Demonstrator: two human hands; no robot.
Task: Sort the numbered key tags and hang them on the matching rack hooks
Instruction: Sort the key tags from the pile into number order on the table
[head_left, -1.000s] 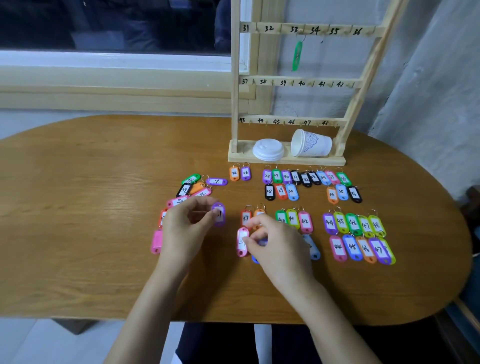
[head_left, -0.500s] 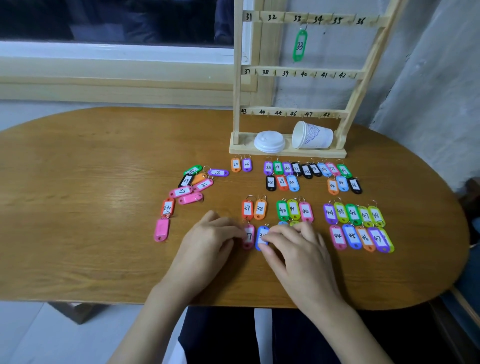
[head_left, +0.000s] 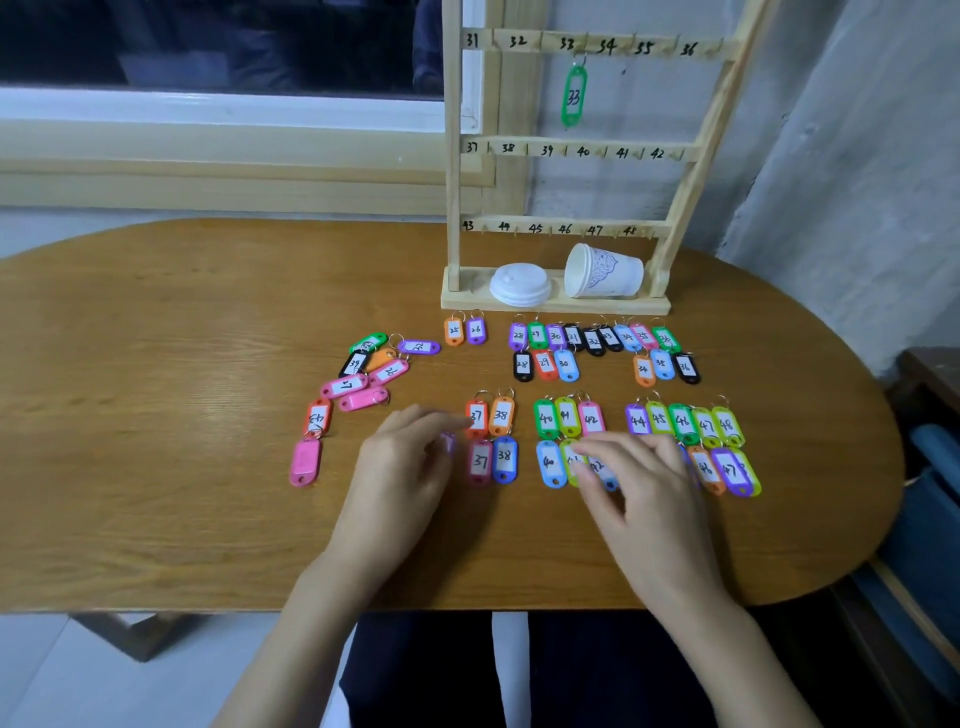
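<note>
A wooden rack (head_left: 685, 150) with numbered hooks 31 to 48 stands at the table's back; one green tag 33 (head_left: 574, 96) hangs on it. Sorted rows of coloured key tags (head_left: 592, 343) lie before the rack, with pairs 37 and 38 (head_left: 491, 436) nearer me. An unsorted heap of tags (head_left: 363, 374) lies to the left. My left hand (head_left: 400, 473) sits just left of the 37 tags and pinches a blurred purple tag (head_left: 447, 443). My right hand (head_left: 644, 493) rests with spread fingers on the lower 41 and 42 tags (head_left: 574, 462).
A paper cup (head_left: 605, 273) lies on its side on the rack's base, beside a white lid (head_left: 519, 283). The oval wooden table (head_left: 182, 364) meets a window sill behind and a grey wall at the right. A blue seat (head_left: 930, 493) stands at the right.
My left hand carried the purple tag from the left heap to beside the 37 tags. My right hand moved right from the 37 and 38 tags to the 41 and 42 tags.
</note>
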